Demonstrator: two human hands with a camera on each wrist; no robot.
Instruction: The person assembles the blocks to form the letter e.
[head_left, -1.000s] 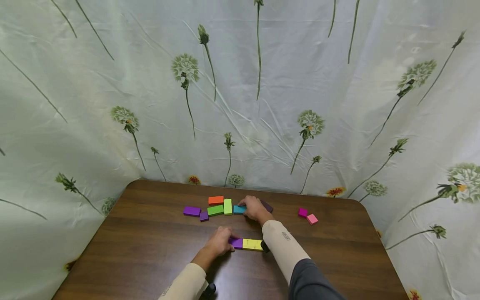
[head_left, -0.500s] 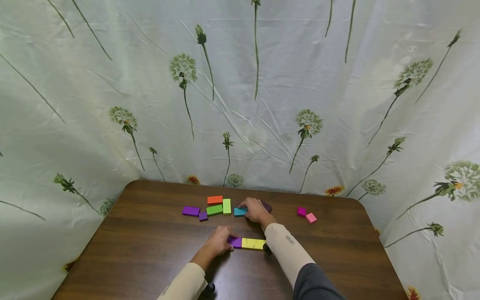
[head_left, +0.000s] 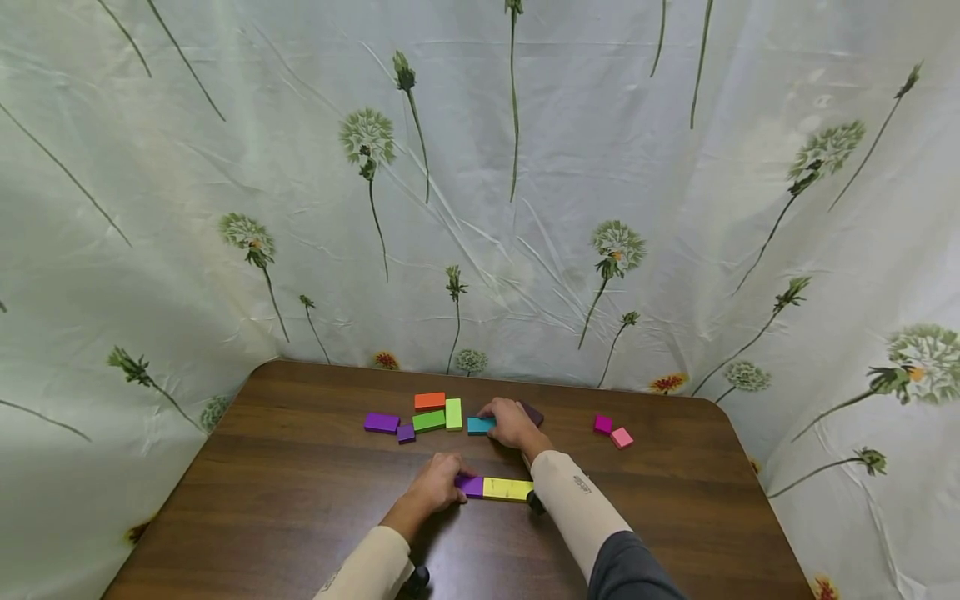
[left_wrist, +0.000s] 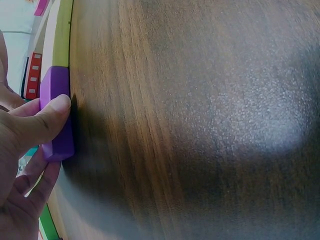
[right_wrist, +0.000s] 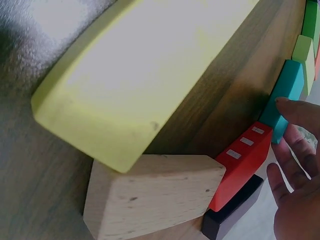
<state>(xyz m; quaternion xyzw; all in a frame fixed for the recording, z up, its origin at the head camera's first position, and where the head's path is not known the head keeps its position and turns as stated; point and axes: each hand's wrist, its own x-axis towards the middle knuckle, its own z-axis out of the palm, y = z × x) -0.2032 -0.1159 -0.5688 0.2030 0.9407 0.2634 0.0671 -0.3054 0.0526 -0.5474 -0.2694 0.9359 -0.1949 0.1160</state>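
Observation:
My left hand (head_left: 437, 482) pinches a purple block (left_wrist: 61, 142) between thumb and fingers at the left end of a row. A longer yellow block (head_left: 507, 489) lies end to end with it; my right forearm hides its right end in the head view. Farther back, my right hand (head_left: 513, 422) holds a teal block (right_wrist: 292, 82), thumb on top and fingers behind. A red block (right_wrist: 250, 155) with white marks stands just beside the teal one, and a plain wooden block (right_wrist: 150, 195) reaches from it toward the yellow block.
Orange (head_left: 430, 402), green (head_left: 429, 421) and lime (head_left: 453, 414) blocks lie left of the teal one, then two purple blocks (head_left: 382, 422). A dark block (head_left: 533, 412) sits behind my right hand. Magenta (head_left: 603, 424) and pink (head_left: 622, 437) blocks lie farther right. A flowered curtain (head_left: 480, 208) hangs behind the table.
My right hand has shifted slightly right with the teal block, widening the small gap to the lime block. My left hand keeps its hold on the purple block.

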